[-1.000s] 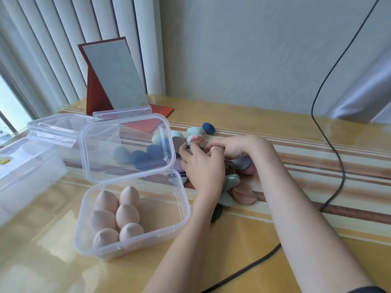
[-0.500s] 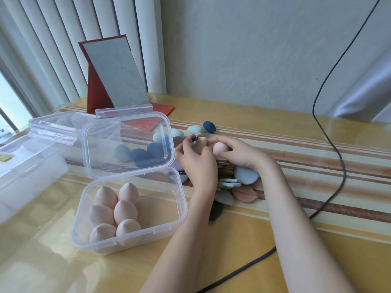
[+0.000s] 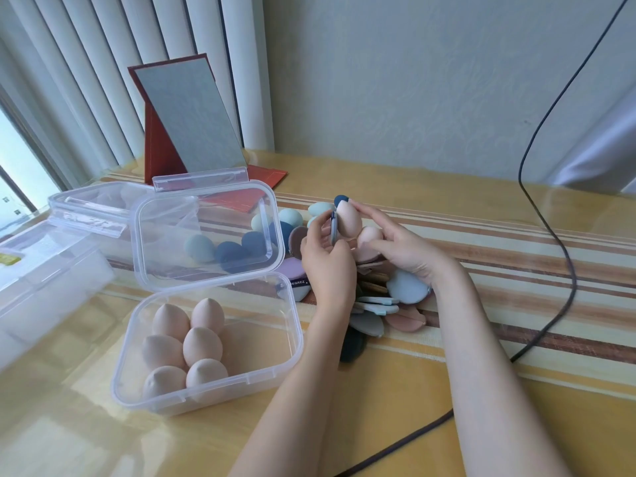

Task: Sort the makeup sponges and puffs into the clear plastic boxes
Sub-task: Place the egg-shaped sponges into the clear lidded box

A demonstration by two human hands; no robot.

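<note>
A clear plastic box with its lid standing open holds several beige egg-shaped sponges. Right of it lies a pile of flat puffs in blue, pink and dark tones. Behind the lid lie blue and teal egg sponges. My left hand is raised over the pile and pinches a thin blue-grey puff upright. My right hand holds two beige sponges, one up at the fingertips and touching the puff, one in the palm.
A second clear box with its open lid stands at the left edge. A red folding mirror stands at the back by the blinds. A black cable runs down the wall and across the striped table covering at right and front.
Both hands have lifted off the pile. The right hand has come up with two beige sponges, and the left hand now holds a thin puff upright against them.
</note>
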